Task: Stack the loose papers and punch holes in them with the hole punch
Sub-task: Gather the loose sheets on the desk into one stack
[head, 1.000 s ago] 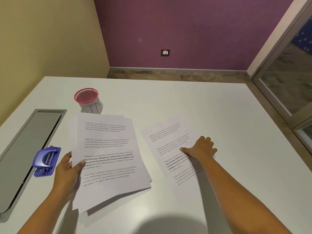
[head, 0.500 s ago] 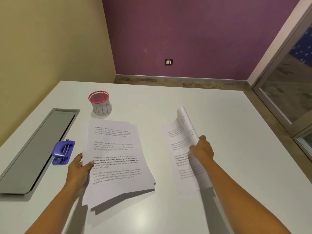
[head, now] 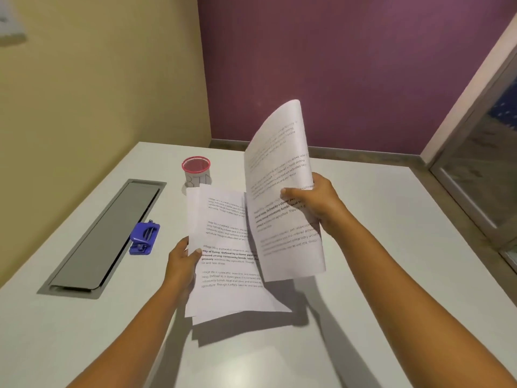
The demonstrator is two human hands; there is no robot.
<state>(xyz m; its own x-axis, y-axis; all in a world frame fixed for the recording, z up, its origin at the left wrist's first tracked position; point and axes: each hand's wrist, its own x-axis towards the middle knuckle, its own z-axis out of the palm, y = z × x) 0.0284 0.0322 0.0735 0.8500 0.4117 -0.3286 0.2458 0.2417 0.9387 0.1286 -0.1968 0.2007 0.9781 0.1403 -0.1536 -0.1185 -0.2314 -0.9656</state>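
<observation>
My left hand (head: 183, 261) grips the left edge of a stack of printed papers (head: 223, 259), thumb on top, holding it slightly above the white table (head: 391, 247). My right hand (head: 313, 203) holds another printed sheet (head: 282, 186) lifted off the table, curved and tilted upright, its lower part overlapping the right side of the stack. The blue hole punch (head: 144, 238) lies on the table to the left of my left hand, apart from both hands.
A pink mesh cup (head: 196, 172) with a paper label stands behind the stack. A long grey cable hatch (head: 109, 233) is set into the table at the left, beside the hole punch. Glass door frame at the far right.
My right hand has lifted its sheet off the table and carried it left, over the stack in my left hand. The camera view has shifted, with the stack now nearer the middle.
</observation>
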